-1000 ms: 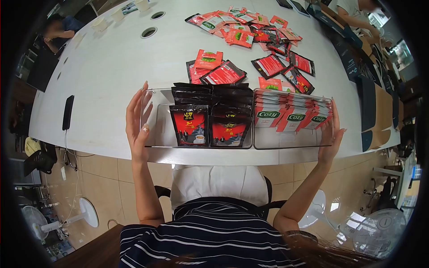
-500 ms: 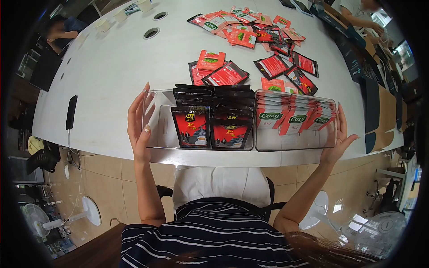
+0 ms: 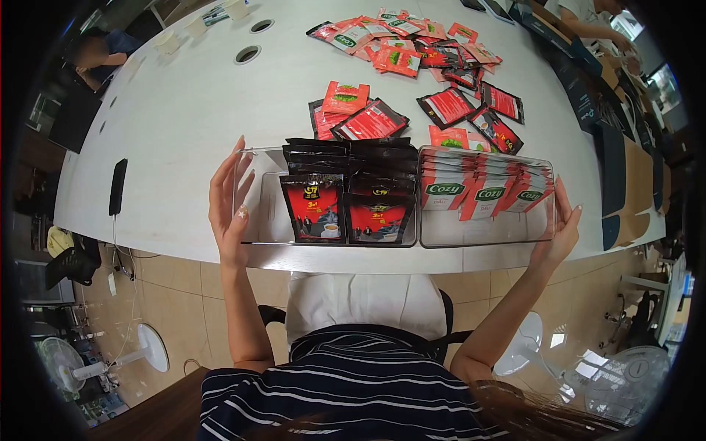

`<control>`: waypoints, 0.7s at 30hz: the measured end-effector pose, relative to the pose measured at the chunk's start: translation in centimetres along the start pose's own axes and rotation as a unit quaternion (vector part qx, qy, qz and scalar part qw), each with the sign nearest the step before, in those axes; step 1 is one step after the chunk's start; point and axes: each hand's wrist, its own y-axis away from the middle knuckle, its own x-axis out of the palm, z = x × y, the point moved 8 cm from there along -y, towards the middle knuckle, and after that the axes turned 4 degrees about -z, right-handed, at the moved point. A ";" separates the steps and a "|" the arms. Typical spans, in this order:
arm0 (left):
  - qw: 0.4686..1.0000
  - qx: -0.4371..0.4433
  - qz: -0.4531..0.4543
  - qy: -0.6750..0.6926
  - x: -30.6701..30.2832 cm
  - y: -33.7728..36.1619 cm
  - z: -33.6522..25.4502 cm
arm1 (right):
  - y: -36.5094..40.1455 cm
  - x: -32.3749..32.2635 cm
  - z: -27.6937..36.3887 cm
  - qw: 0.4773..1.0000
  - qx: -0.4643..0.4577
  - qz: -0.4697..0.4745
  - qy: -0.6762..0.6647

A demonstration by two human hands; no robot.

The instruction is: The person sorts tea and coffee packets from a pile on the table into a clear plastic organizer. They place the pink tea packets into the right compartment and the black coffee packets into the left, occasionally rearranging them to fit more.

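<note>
Two clear plastic bins stand side by side at the table's near edge. The left bin holds black-and-red G7 coffee sachets in upright rows. In the right bin pink-and-white Cozy tea sachets stand in rows. My left hand grips the left bin's outer end, its thumb at the near side and its fingers further back. At the right bin's outer end, my right hand rests with stretched fingers along the wall, the thumb off the bin.
Loose red and black sachets lie just behind the bins, with a larger pile further back. A black phone-like device with a cable lies at left. Open cardboard boxes line the right edge. Other people sit at the far left and far right.
My right thumb has swung up and inward, closer to the fingers, and that hand has shifted slightly. My left hand and both bins stay nearly in place.
</note>
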 end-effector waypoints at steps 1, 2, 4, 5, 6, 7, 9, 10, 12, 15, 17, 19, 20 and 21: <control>1.000 0.001 0.001 0.003 -0.1 0.0 0.1 | 0.0 -0.1 0.0 1.000 -0.001 -0.001 0.005; 1.000 0.002 0.001 0.006 -0.1 0.0 0.2 | 0.0 -0.1 -0.1 1.000 -0.001 -0.003 0.010; 1.000 0.001 -0.001 0.006 -0.1 0.0 0.2 | 0.2 0.2 0.3 1.000 -0.001 -0.020 0.008; 1.000 0.001 -0.001 0.006 -0.1 0.0 0.1 | 0.4 0.3 0.6 0.999 -0.001 -0.036 0.000; 1.000 -0.001 -0.001 0.004 -0.1 0.0 0.2 | 0.6 0.4 0.8 0.999 0.000 -0.052 -0.008; 1.000 -0.002 -0.001 0.002 -0.1 0.0 0.2 | 0.5 0.3 0.8 0.999 -0.005 -0.050 -0.005; 1.000 0.000 -0.006 0.005 -0.2 0.0 0.1 | 0.4 0.1 0.7 0.999 -0.017 -0.045 0.001; 1.000 0.005 -0.009 0.012 -0.3 0.0 0.2 | 0.4 -0.1 0.5 0.999 -0.019 -0.043 0.009; 1.000 0.008 -0.013 0.027 -0.3 0.0 0.3 | 0.2 -0.6 0.0 0.998 -0.027 -0.043 0.030; 0.999 0.017 0.009 0.036 -0.4 -0.4 0.2 | -0.2 -1.4 -0.4 0.997 -0.041 -0.064 0.009; 0.997 0.017 -0.003 0.079 -1.1 -1.4 0.3 | 0.0 -1.1 0.0 0.997 -0.033 -0.072 0.019; 0.994 0.014 -0.006 0.107 -1.5 -2.5 0.2 | -0.1 -1.2 -0.2 0.997 -0.028 -0.074 0.018; 0.994 0.010 0.021 0.105 -1.2 -3.3 -0.1 | -0.1 -1.5 -0.2 0.996 -0.031 -0.079 0.012; 0.994 0.006 0.047 0.102 -0.9 -4.4 -0.3 | 0.0 -1.5 -0.2 0.996 -0.034 -0.082 0.007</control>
